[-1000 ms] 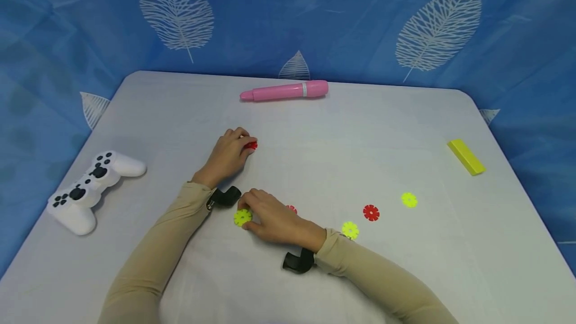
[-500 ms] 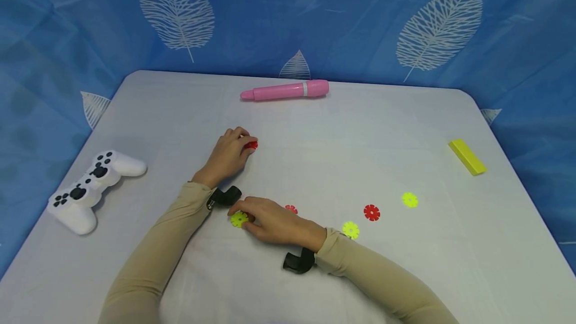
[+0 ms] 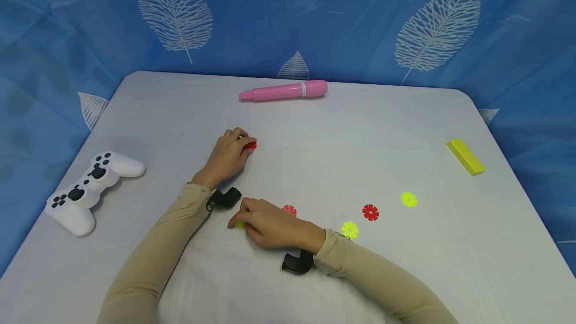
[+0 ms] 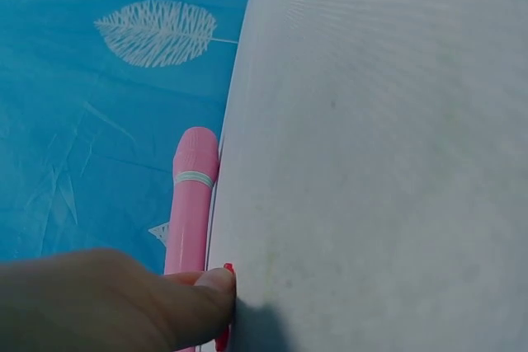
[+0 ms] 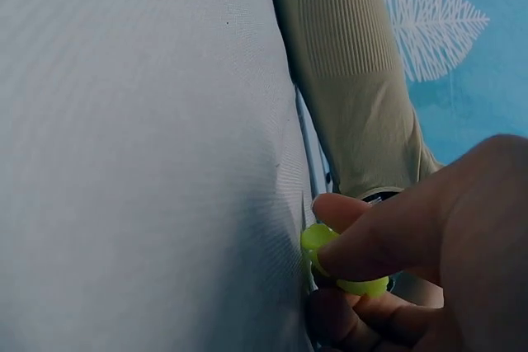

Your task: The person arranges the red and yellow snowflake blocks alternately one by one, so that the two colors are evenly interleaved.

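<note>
In the head view my left hand [image 3: 224, 160] pinches a red notched plastic disc [image 3: 253, 146] between thumb and finger, left of the table's middle. The left wrist view shows that red disc [image 4: 223, 340] edge-on past the thumb. Nearer the front, my right hand [image 3: 272, 225] holds a yellow-green notched disc [image 3: 240, 225], mostly covered by its fingers. From the right wrist, the yellow-green disc [image 5: 317, 237] appears between thumb and fingers, close to the tabletop. Just behind the right hand lies another red disc [image 3: 290, 210], partly hidden.
To the right lie a yellow-green disc [image 3: 350, 230], a red disc [image 3: 371, 212] and a further yellow-green disc [image 3: 409, 199]. A yellow block [image 3: 466, 157] is at the right, a white game controller [image 3: 96, 189] at the left, and a thick pink pen [image 3: 283, 92] along the back edge.
My right hand has shifted slightly and tilted the yellow-green disc, so its face, visible before, is now mostly hidden under the fingers. The left hand keeps its place with the red disc.
</note>
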The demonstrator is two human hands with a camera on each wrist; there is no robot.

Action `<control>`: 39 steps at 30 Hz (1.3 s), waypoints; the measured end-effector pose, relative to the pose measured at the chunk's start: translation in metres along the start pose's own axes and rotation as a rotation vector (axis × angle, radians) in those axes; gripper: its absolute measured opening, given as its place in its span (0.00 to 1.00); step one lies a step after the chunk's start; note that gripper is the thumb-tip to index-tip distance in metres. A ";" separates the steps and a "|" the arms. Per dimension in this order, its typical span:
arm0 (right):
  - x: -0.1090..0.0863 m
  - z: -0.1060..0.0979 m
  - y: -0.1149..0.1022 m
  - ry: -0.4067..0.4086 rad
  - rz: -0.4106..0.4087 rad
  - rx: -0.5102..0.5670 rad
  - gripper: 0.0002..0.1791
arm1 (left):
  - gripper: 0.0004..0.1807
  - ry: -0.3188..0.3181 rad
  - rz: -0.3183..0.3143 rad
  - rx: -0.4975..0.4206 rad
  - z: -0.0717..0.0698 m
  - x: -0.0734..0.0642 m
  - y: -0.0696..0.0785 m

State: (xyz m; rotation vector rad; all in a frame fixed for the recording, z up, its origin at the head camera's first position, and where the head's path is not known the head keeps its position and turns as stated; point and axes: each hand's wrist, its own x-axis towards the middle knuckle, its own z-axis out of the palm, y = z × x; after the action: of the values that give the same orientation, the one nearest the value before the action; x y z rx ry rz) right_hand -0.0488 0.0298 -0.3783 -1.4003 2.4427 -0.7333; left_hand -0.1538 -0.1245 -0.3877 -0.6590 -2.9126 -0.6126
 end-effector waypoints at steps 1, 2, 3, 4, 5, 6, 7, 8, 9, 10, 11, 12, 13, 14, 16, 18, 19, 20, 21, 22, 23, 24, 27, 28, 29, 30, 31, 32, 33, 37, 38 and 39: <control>0.000 0.000 0.001 -0.001 0.001 0.004 0.19 | 0.15 0.000 0.000 -0.001 0.000 0.000 0.000; 0.000 0.000 0.001 -0.001 0.006 0.014 0.19 | 0.15 0.000 0.000 -0.001 0.000 0.000 0.000; 0.000 -0.001 0.002 -0.002 0.011 0.022 0.19 | 0.15 0.000 -0.001 -0.003 0.000 0.000 0.000; 0.000 -0.001 0.003 -0.002 0.017 0.029 0.19 | 0.15 0.001 -0.001 -0.003 0.000 0.001 0.000; 0.001 -0.002 0.004 -0.002 0.022 0.036 0.19 | 0.15 0.003 -0.001 -0.002 0.000 0.001 -0.001; 0.001 -0.003 0.005 -0.002 0.025 0.044 0.19 | 0.15 0.005 -0.001 -0.001 0.000 0.001 -0.001; 0.002 -0.005 0.005 0.000 0.028 0.053 0.18 | 0.15 0.009 0.001 -0.002 0.000 0.001 -0.001; 0.002 -0.006 0.006 -0.002 0.035 0.058 0.17 | 0.15 0.012 0.000 -0.002 0.000 0.001 -0.001; 0.002 -0.008 0.008 -0.004 0.042 0.055 0.17 | 0.15 0.014 0.000 -0.001 0.000 0.002 -0.002; 0.002 -0.009 0.009 -0.007 0.051 0.056 0.16 | 0.15 0.015 -0.001 -0.001 0.000 0.002 -0.002; 0.002 -0.011 0.011 -0.010 0.061 0.058 0.15 | 0.15 0.013 -0.003 -0.003 0.000 0.002 -0.001; 0.001 -0.013 0.012 -0.009 0.074 0.059 0.14 | 0.15 0.009 -0.006 -0.004 0.000 0.002 -0.001; 0.001 -0.015 0.014 -0.007 0.089 0.059 0.14 | 0.15 0.005 -0.010 -0.005 0.000 0.001 -0.001; 0.000 -0.016 0.016 0.000 0.105 0.055 0.13 | 0.15 -0.001 -0.013 -0.006 0.000 0.001 -0.001; -0.001 -0.021 0.020 0.031 0.138 0.054 0.13 | 0.15 -0.007 -0.018 -0.007 0.000 0.001 0.000; -0.001 -0.026 0.025 0.080 0.177 0.037 0.12 | 0.15 -0.008 -0.019 -0.004 0.000 0.001 0.001; -0.002 -0.028 0.027 0.108 0.205 0.029 0.12 | 0.15 -0.005 -0.016 -0.003 -0.001 0.001 0.001; -0.002 -0.031 0.030 0.139 0.235 0.021 0.12 | 0.15 -0.003 -0.014 -0.003 -0.001 0.001 0.001; -0.002 -0.034 0.032 0.169 0.269 0.014 0.12 | 0.15 0.000 -0.012 -0.004 -0.001 0.001 0.001; -0.002 -0.036 0.035 0.196 0.310 0.011 0.11 | 0.15 0.002 -0.012 -0.003 -0.001 0.001 0.001; -0.001 -0.039 0.038 0.223 0.354 0.015 0.11 | 0.15 0.003 -0.012 -0.004 -0.001 0.001 0.001; -0.001 -0.042 0.040 0.247 0.400 0.030 0.12 | 0.15 0.003 -0.014 -0.005 -0.002 0.001 0.001; 0.003 -0.049 0.048 0.311 0.530 0.083 0.12 | 0.15 0.002 -0.023 -0.006 -0.002 0.002 0.002; 0.005 -0.051 0.051 0.330 0.569 0.103 0.13 | 0.15 0.003 -0.024 -0.006 -0.002 0.002 0.002; 0.007 -0.053 0.053 0.348 0.601 0.116 0.13 | 0.15 0.004 -0.024 -0.008 -0.002 0.003 0.002; 0.010 -0.055 0.056 0.363 0.629 0.123 0.13 | 0.15 0.005 -0.023 -0.011 -0.002 0.003 0.002; 0.013 -0.056 0.059 0.376 0.654 0.124 0.13 | 0.15 0.006 -0.021 -0.013 -0.002 0.003 0.002; 0.016 -0.057 0.061 0.384 0.679 0.127 0.13 | 0.15 0.006 -0.019 -0.017 -0.002 0.003 0.002; 0.019 -0.057 0.063 0.387 0.700 0.129 0.13 | 0.15 0.007 -0.017 -0.018 -0.002 0.003 0.002; 0.033 -0.056 0.069 0.394 0.765 0.130 0.15 | 0.15 0.008 -0.011 -0.014 0.000 0.001 0.001; 0.036 -0.056 0.070 0.401 0.776 0.131 0.16 | 0.15 0.011 -0.008 -0.013 0.000 0.000 0.000; 0.040 -0.055 0.072 0.412 0.782 0.132 0.17 | 0.15 0.013 -0.005 -0.011 0.000 0.000 0.000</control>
State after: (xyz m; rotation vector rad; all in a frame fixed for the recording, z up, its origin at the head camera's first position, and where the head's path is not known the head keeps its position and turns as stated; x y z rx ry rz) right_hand -0.1463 0.0430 -0.3674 -0.1772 2.8390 -0.9978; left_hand -0.1538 -0.1243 -0.3880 -0.6473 -2.9018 -0.6317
